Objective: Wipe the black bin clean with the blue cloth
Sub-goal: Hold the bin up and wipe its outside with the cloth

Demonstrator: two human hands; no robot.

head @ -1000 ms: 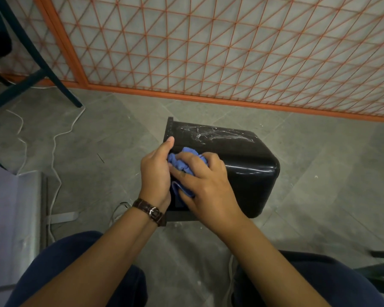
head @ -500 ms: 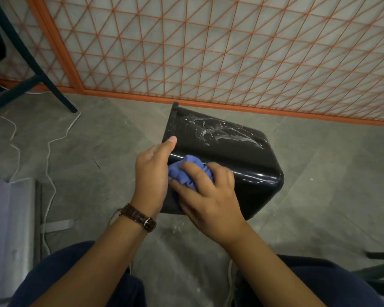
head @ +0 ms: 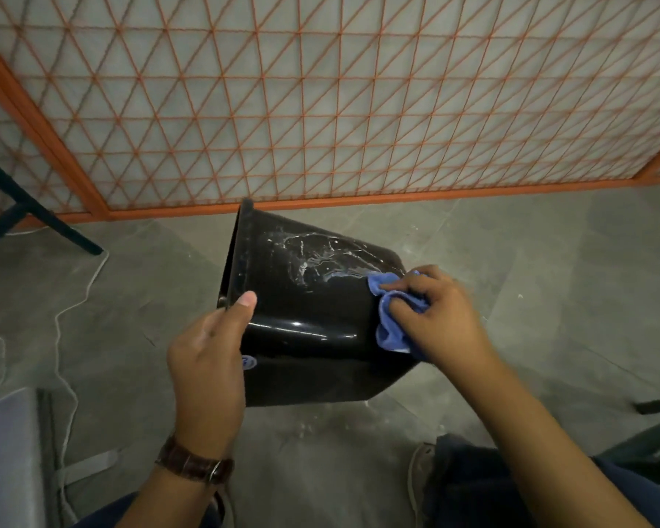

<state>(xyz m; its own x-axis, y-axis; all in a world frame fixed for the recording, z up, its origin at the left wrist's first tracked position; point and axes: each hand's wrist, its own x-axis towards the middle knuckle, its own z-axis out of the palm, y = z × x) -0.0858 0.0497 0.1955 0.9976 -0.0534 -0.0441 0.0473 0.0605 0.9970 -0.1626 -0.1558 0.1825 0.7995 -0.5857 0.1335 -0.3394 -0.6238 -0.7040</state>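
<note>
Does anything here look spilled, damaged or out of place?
Yes. The black bin is tipped sideways, and white streaky smears cover its upper side beside the blue cloth in the right hand. The left hand grips its rim. Pale specks dot the floor beneath.

- Your left hand (head: pixel 206 360) gripped the black bin (head: pixel 309 310) at its rim, thumb on the outer wall; the bin was tipped sideways, mouth left.
- Your right hand (head: pixel 446 322) held the bunched blue cloth (head: pixel 391 333) against the wall near the base.
- White smears (head: pixel 313 257) sat on the upper wall, just beside the cloth.
- Grey floor (head: pixel 511 242) below, orange mesh panel (head: pixel 321 108) behind.
</note>
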